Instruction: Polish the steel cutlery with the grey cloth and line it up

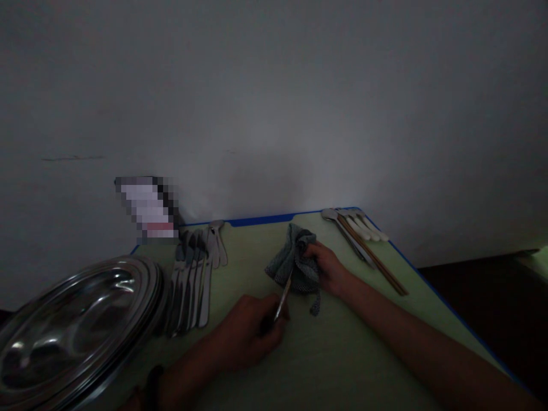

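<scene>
My left hand [257, 328] is closed around the lower end of a slim metal utensil [282, 297] over the middle of the table. The utensil's upper end disappears into a grey-green checked cloth [280, 260], so its kind cannot be made out. Bunched in the fingers of my right hand [327, 265], the cloth wraps that hidden end, and one corner of it dangles below. Left of my hands, table knives [204, 294] lie side by side, with a few small spoons [219, 242] beside them.
Stacked oval metal trays [124, 274] fill the near left. A pixelated phone-like object [148, 205] leans at the wall. On the right lie wooden chopsticks [385, 268], a large spoon [330, 214] and several white-handled utensils [363, 231]. The green table has a blue edge [261, 220] against the wall.
</scene>
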{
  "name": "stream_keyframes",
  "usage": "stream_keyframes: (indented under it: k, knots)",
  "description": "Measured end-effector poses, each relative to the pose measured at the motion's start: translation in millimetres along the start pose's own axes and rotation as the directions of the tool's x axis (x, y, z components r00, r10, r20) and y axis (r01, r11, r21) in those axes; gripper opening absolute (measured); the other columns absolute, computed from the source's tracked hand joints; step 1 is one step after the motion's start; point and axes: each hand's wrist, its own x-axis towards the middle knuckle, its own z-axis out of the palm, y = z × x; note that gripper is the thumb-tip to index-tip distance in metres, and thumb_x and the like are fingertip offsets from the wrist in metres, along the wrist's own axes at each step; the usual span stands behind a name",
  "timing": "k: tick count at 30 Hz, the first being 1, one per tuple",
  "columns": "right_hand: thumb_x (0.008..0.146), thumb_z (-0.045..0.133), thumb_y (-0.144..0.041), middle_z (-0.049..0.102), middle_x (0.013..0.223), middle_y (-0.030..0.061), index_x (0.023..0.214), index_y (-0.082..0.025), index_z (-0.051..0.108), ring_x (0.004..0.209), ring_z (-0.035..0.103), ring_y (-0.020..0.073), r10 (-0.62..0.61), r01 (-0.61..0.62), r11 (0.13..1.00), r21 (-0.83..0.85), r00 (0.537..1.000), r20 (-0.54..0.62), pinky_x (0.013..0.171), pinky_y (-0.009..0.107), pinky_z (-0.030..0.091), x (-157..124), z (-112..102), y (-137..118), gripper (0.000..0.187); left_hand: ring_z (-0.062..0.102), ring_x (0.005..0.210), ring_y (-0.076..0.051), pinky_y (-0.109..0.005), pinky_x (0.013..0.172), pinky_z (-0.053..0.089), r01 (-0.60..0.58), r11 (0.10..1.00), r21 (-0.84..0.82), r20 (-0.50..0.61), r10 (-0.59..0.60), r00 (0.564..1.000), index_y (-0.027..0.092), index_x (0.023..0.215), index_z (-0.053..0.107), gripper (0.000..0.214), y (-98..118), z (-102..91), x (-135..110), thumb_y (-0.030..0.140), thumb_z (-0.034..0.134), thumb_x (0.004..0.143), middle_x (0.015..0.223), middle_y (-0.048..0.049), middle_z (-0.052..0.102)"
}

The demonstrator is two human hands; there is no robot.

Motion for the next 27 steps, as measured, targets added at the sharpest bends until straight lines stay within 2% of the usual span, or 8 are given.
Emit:
stream_keyframes:
  k: [5, 10, 13, 15, 17, 20, 24, 27]
  knots:
    - [0.066, 0.048, -0.020, 0.061, 0.053, -0.0002, 0.066, -0.018, 0.059, 0.062, 0.061, 0.0163, 0.179, -0.178, 0.978, 0.104, 0.984, 0.002, 0.064, 0.027, 0.048, -2.2, 4.4, -4.0, 0.011, 0.049, 0.054, -0.010, -0.019, 0.052, 0.034, 0.012, 1.000, 0.009, 0.021, -0.012, 1.000, 0.019, 0.083, 0.053, 0.012, 2.9, -0.9, 0.5, 0.022, 0.042, 0.083, 0.063, 0.0044, 0.052]
    - [0.077, 0.046, -0.029, 0.066, 0.061, 0.0010, 0.074, -0.019, 0.061, 0.072, 0.064, 0.0179, 0.166, -0.174, 0.971, 0.163, 0.984, 0.063, 0.071, 0.030, 0.049, -3.5, 6.8, -5.9, 0.018, 0.047, 0.053, -0.009, -0.019, 0.051, 0.033, 0.017, 1.000, 0.003, 0.023, -0.017, 1.000, 0.019, 0.081, 0.052, 0.012, -0.2, 1.1, 2.2, 0.023, 0.041, 0.084, 0.061, 0.0049, 0.050]
    - [0.080, 0.045, -0.030, 0.066, 0.060, 0.0010, 0.077, -0.018, 0.061, 0.073, 0.065, 0.0180, 0.152, -0.159, 0.972, 0.171, 0.987, 0.053, 0.073, 0.031, 0.049, -4.3, 7.9, -5.3, 0.021, 0.047, 0.053, -0.009, -0.019, 0.051, 0.032, 0.019, 1.000, 0.014, 0.023, -0.020, 1.000, 0.019, 0.080, 0.052, 0.012, -1.2, 2.0, 2.9, 0.022, 0.041, 0.083, 0.062, 0.0048, 0.051]
    - [0.080, 0.047, -0.028, 0.066, 0.061, 0.0001, 0.079, -0.018, 0.061, 0.071, 0.065, 0.0171, 0.111, -0.114, 0.980, 0.160, 0.993, 0.030, 0.072, 0.030, 0.050, -4.5, 8.4, -4.1, 0.017, 0.047, 0.052, -0.009, -0.019, 0.050, 0.032, 0.029, 0.999, 0.030, 0.020, -0.029, 0.999, 0.018, 0.079, 0.053, 0.013, -0.5, 2.0, 2.9, 0.023, 0.041, 0.083, 0.061, 0.0050, 0.050]
    - [0.077, 0.055, -0.025, 0.067, 0.065, -0.0017, 0.083, -0.020, 0.061, 0.068, 0.064, 0.0154, 0.015, -0.017, 0.993, 0.120, 1.000, 0.013, 0.071, 0.029, 0.050, -4.5, 8.4, -2.4, 0.010, 0.046, 0.051, -0.009, -0.019, 0.050, 0.031, 0.030, 0.999, 0.039, 0.027, -0.031, 0.999, 0.018, 0.078, 0.053, 0.013, 0.8, 1.3, 2.7, 0.023, 0.042, 0.083, 0.059, 0.0052, 0.048]
    - [0.067, 0.067, -0.023, 0.068, 0.070, -0.0025, 0.083, -0.020, 0.061, 0.062, 0.063, 0.0138, -0.093, 0.092, 0.995, 0.038, 0.995, 0.038, 0.068, 0.028, 0.050, -4.2, 7.3, 0.2, 0.017, 0.045, 0.051, -0.008, -0.019, 0.050, 0.031, 0.017, 0.998, 0.055, 0.040, -0.019, 0.999, 0.017, 0.076, 0.053, 0.012, 2.6, 0.5, 2.9, 0.022, 0.043, 0.081, 0.059, 0.0053, 0.047]
    - [0.063, 0.072, -0.032, 0.068, 0.066, 0.0003, 0.078, -0.017, 0.063, 0.062, 0.064, 0.0155, -0.064, 0.064, 0.998, 0.003, 0.995, 0.073, 0.066, 0.029, 0.051, -3.7, 5.6, 2.4, 0.023, 0.044, 0.050, -0.008, -0.019, 0.050, 0.031, 0.000, 0.998, 0.062, 0.032, -0.002, 0.999, 0.017, 0.076, 0.053, 0.010, 2.4, 1.6, 3.6, 0.021, 0.045, 0.080, 0.058, 0.0059, 0.047]
    - [0.066, 0.069, -0.039, 0.068, 0.067, 0.0010, 0.080, -0.017, 0.063, 0.069, 0.065, 0.0166, -0.085, 0.085, 0.996, 0.024, 0.996, 0.006, 0.070, 0.029, 0.050, -3.1, 5.0, 3.7, 0.027, 0.045, 0.051, -0.008, -0.019, 0.050, 0.032, 0.028, 0.999, 0.040, 0.021, -0.029, 0.999, 0.018, 0.078, 0.053, 0.012, 0.7, 2.2, 3.6, 0.022, 0.043, 0.082, 0.059, 0.0054, 0.048]
